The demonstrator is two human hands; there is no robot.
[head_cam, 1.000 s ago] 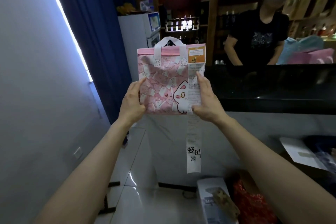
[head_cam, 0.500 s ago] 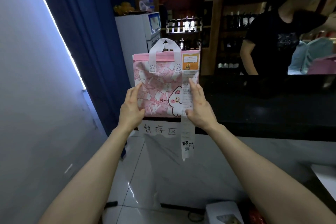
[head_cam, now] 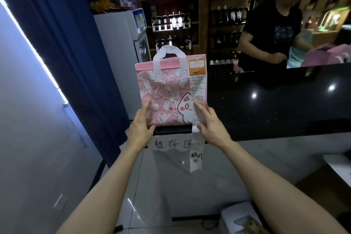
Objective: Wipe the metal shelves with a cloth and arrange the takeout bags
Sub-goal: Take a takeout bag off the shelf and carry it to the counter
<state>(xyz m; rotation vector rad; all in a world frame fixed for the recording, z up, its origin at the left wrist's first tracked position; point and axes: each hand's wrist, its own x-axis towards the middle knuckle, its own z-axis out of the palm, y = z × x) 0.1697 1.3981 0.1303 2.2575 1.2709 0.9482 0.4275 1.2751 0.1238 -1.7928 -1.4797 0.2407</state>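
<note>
You're arranging: the bag (head_cam: 165,99) stands upright on the shelf (head_cam: 171,131), left of the table (head_cam: 275,100). Your left hand (head_cam: 140,131) and right hand (head_cam: 212,127), fingers straight, steady its lower corners. Next, probably push it farther in, then let go gently.

A handwritten paper sign (head_cam: 171,144) below the counter (head_cam: 275,104) edge reads "暂存区". The pink takeout bag (head_cam: 161,97) above it has "喵~" printed beside a cartoon cat (head_cam: 187,113). Its hanging receipt (head_cam: 196,148) bears two handwritten characters, apparently "超时", above a QR code (head_cam: 195,161). The receipt's print and the bag's orange label (head_cam: 197,66) are too small to read.
</note>
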